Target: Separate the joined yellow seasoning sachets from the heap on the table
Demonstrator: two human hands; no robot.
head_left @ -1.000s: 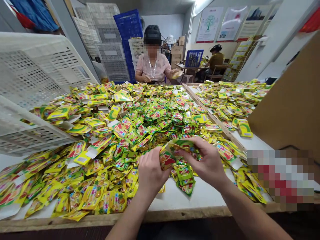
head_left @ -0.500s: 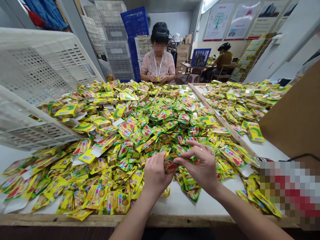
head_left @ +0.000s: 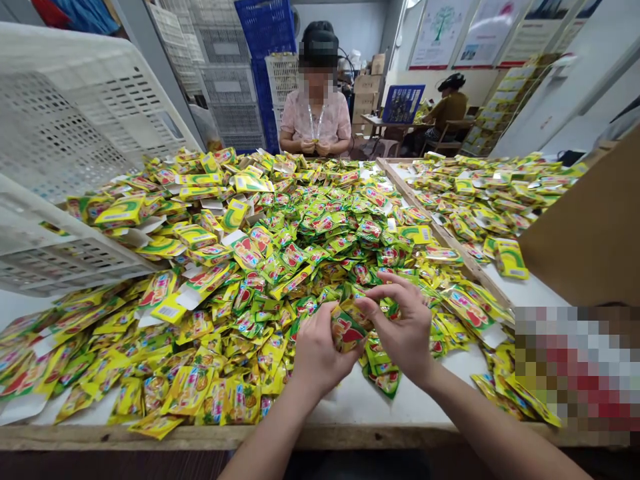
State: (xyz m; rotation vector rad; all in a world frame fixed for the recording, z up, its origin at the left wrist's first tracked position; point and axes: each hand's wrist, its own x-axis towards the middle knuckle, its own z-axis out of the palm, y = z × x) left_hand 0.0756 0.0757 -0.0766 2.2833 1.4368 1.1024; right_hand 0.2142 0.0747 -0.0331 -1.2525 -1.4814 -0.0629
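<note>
Lower centre of the frame, the left hand (head_left: 320,350) and right hand (head_left: 407,333) meet over one sachet (head_left: 349,331), the fingers (head_left: 390,291) of both pinching it just above the pile (head_left: 300,240). A bare strip of table (head_left: 350,403) lies below the hands, up to its wooden front edge. A crate (head_left: 75,133) crowds the upper left and cardboard (head_left: 590,227) the right. A rail (head_left: 440,235) bounds the pile on its right.
</note>
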